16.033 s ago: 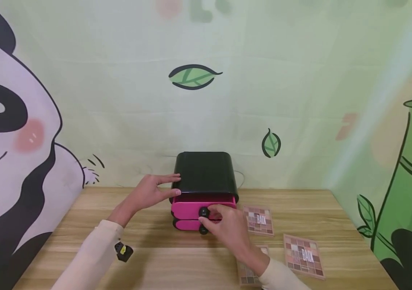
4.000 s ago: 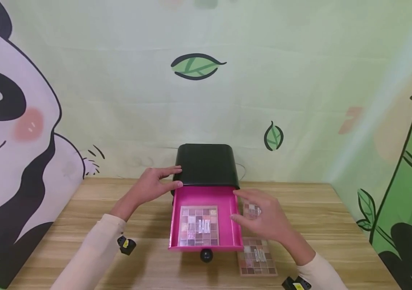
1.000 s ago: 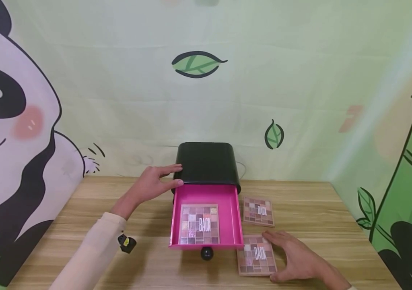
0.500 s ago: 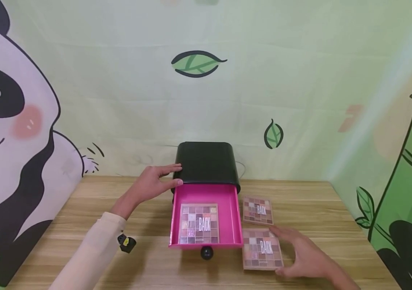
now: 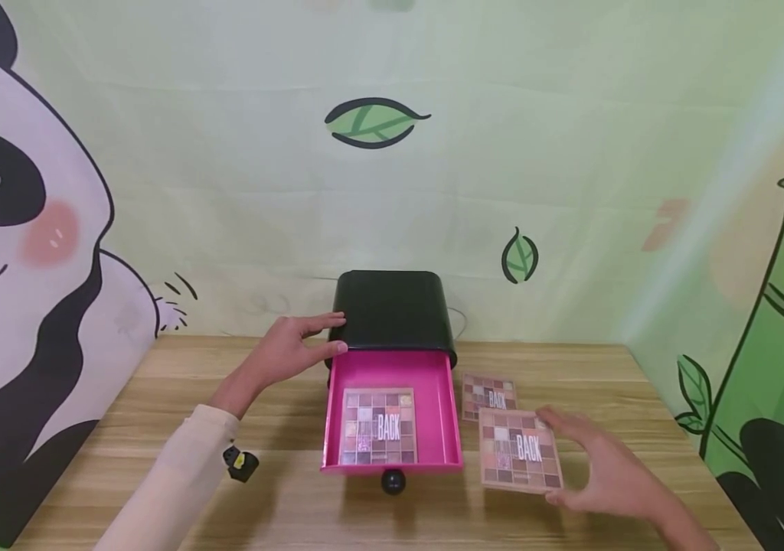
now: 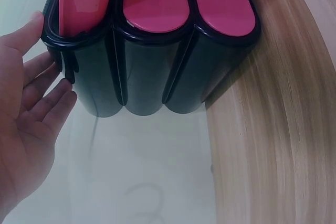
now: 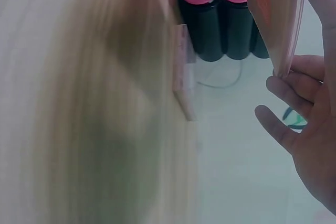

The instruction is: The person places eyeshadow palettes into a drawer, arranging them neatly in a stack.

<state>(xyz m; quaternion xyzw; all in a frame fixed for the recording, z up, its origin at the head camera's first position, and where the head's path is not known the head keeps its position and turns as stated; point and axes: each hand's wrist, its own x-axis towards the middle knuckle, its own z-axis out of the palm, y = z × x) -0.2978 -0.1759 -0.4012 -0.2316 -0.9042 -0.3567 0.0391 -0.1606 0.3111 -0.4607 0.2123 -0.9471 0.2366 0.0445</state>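
The held palette [image 5: 520,450] is raised above the table [image 5: 282,505], lettered face up. Clock directions apply to the head view. The right hand [image 5: 612,474], between 3 and 4 o'clock of this palette, pinches its right edge between thumb and fingers. A second palette [image 5: 488,392] lies on the table at 11 o'clock, its near edge partly covered in view. The pink drawer [image 5: 436,417], between 9 and 10 o'clock, is extended; a third palette [image 5: 380,426] lies flat inside, toward the drawer's 7 o'clock corner. A black knob [image 5: 393,481] is mounted at the drawer's 6 o'clock. The black cabinet [image 5: 394,310] stands at the drawer's 12 o'clock. The left hand [image 5: 285,350], at the cabinet's 8 o'clock, rests straight fingers against its side, thumb apart from them.
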